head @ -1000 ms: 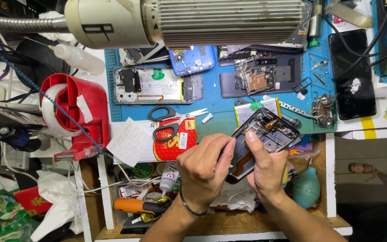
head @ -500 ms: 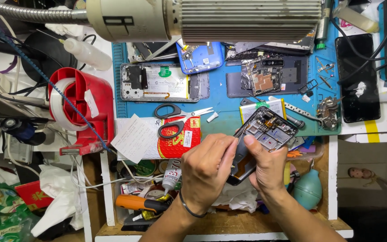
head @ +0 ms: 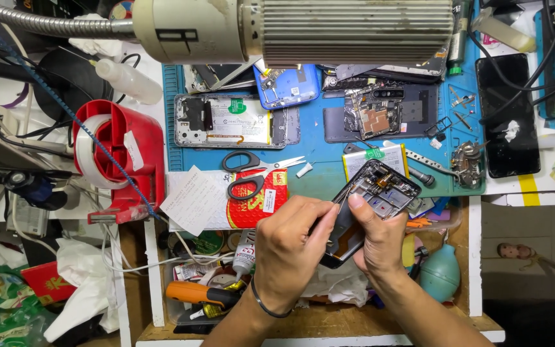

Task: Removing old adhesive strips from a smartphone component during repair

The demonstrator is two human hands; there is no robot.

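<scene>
Both hands are on one opened phone, held just off the near edge of the blue mat. The right hand grips it from underneath, thumb pressed on the frame's left edge, fingers wrapped behind. The left hand is pinched nearly closed on something thin that pokes at that same edge; too small to say what tool it is.

The phone's long axis runs from about 7 o'clock up to 1 o'clock, with the exposed guts at the far end. From the left hand it sits at roughly 2 o'clock, touching the fingertips. Neither hand is really nearer: both are on it.

Count on the mat: two more gutted phones, a silver one at 10 o'clock from the held one and a dark one at 12. One pair of scissors, one red tape dispenser way out at 9, one teal blower bulb at 4.
</scene>
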